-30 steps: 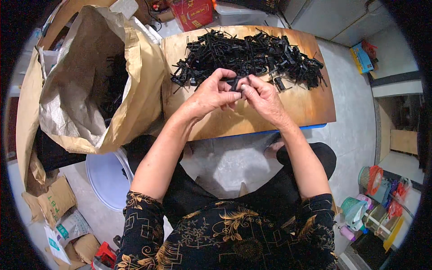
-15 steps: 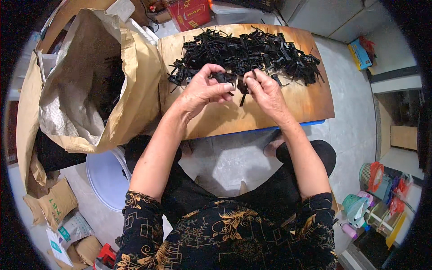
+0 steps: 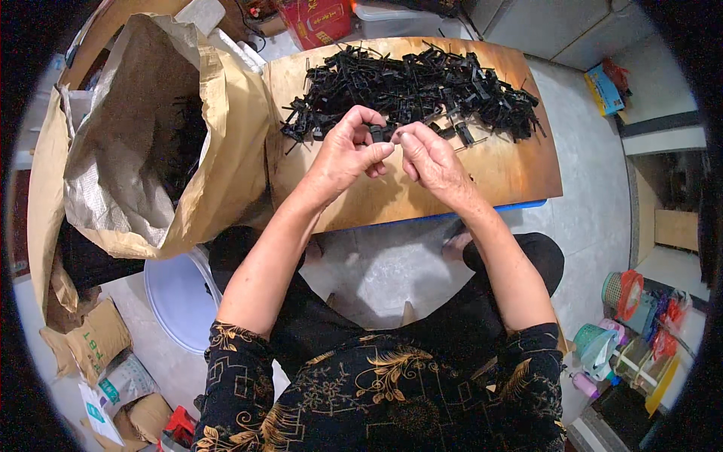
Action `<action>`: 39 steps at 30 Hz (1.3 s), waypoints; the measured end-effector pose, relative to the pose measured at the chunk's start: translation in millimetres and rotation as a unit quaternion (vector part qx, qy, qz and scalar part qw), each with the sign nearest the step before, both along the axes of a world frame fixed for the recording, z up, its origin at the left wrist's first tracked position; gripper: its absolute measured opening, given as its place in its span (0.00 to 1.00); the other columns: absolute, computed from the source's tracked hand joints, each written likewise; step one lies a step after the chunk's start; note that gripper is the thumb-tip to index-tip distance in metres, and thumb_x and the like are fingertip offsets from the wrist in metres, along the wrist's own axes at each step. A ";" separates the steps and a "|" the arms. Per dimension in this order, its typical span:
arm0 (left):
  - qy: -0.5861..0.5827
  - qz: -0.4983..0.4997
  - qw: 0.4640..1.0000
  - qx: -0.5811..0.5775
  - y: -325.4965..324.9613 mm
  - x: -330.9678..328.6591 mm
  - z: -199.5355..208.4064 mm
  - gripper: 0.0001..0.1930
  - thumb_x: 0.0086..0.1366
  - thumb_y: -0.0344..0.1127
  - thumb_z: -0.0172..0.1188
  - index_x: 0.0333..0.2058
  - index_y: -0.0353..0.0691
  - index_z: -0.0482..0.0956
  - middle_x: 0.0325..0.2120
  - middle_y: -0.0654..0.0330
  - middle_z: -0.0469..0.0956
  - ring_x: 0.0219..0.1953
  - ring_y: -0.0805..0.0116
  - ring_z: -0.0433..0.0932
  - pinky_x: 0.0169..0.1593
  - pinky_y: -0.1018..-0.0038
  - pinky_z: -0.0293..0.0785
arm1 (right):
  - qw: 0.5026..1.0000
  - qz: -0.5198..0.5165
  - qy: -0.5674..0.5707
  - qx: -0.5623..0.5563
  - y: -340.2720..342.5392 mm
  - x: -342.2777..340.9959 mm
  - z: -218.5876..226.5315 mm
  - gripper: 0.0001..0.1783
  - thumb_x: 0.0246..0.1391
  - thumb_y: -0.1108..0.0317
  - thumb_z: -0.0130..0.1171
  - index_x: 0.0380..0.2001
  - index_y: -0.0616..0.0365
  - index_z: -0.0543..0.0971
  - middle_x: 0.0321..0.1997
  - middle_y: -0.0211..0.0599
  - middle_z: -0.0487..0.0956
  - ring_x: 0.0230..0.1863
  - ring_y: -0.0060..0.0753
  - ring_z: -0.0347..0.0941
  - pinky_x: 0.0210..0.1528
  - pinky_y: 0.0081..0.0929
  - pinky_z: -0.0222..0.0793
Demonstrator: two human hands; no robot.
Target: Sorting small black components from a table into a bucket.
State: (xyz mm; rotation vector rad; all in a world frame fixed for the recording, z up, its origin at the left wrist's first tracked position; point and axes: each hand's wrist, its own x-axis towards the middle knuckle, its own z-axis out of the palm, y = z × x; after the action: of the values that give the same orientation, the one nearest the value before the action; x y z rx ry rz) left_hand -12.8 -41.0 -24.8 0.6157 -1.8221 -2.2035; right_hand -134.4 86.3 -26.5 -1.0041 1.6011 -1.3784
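Note:
Above the near part of a wooden board (image 3: 512,175), my two hands meet fingertip to fingertip. My left hand (image 3: 352,154) is closed round a small black plastic piece (image 3: 377,134), which shows between its thumb and forefinger. Thumb and forefinger of my right hand (image 3: 432,163) pinch together right beside that piece; whatever they hold is hidden or too small to name. Just beyond both hands lies a wide heap of black plastic pieces (image 3: 407,83), many with thin stems sticking out. A few loose ones lie at its near edge.
A big open brown sack (image 3: 235,151) with dark contents stands against the board's left side. Below it is a white tub (image 3: 175,301). A red box (image 3: 315,21) sits beyond the board, brown paper packages (image 3: 98,339) lower left, and baskets (image 3: 593,346) at right.
My right hand has moved left, up to my left hand. The black piece that hung from its fingers no longer shows there. My left hand stays nearly in place.

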 end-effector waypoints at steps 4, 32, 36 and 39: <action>-0.012 0.018 0.998 -0.063 3.6 0.5 -3.9 0.16 0.56 0.32 0.61 0.40 0.43 0.66 0.21 0.67 0.71 0.20 0.79 0.72 0.21 0.82 0.70 | 0.999 0.021 0.023 0.016 -1.4 2.8 -4.9 0.14 0.62 0.59 0.41 0.37 0.57 0.70 0.16 0.20 0.61 0.17 0.11 0.54 0.18 0.13 0.50; -0.044 0.073 0.919 -0.385 14.3 -2.6 -10.7 0.14 0.51 0.27 0.58 0.36 0.38 0.65 0.23 0.50 0.72 0.24 0.55 0.75 0.29 0.68 0.69 | 0.990 -0.019 0.139 -0.006 -10.5 14.0 -26.8 0.15 0.61 0.61 0.43 0.27 0.60 0.70 0.18 0.24 0.63 0.21 0.16 0.59 0.24 0.20 0.58; 0.020 0.094 0.977 -0.191 8.3 -4.5 -6.7 0.13 0.55 0.27 0.57 0.39 0.39 0.66 0.21 0.62 0.72 0.22 0.72 0.74 0.26 0.79 0.69 | 0.994 -0.049 0.063 -0.074 -13.5 10.6 -20.2 0.13 0.60 0.61 0.44 0.35 0.60 0.71 0.23 0.26 0.69 0.19 0.14 0.61 0.22 0.15 0.60; 0.037 0.064 0.995 0.061 5.1 0.5 11.7 0.16 0.60 0.28 0.53 0.47 0.38 0.65 0.24 0.63 0.71 0.22 0.77 0.72 0.25 0.83 0.70 | 0.998 -0.056 -0.026 0.023 -3.0 5.9 -4.3 0.13 0.60 0.62 0.45 0.39 0.61 0.70 0.27 0.29 0.72 0.16 0.13 0.62 0.18 0.12 0.59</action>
State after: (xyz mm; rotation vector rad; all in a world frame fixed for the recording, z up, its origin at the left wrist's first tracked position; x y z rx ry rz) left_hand -12.3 -35.9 -13.1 0.6472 -1.5751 -2.2337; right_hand -128.5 83.3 -30.8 -0.8559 1.6644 -1.4236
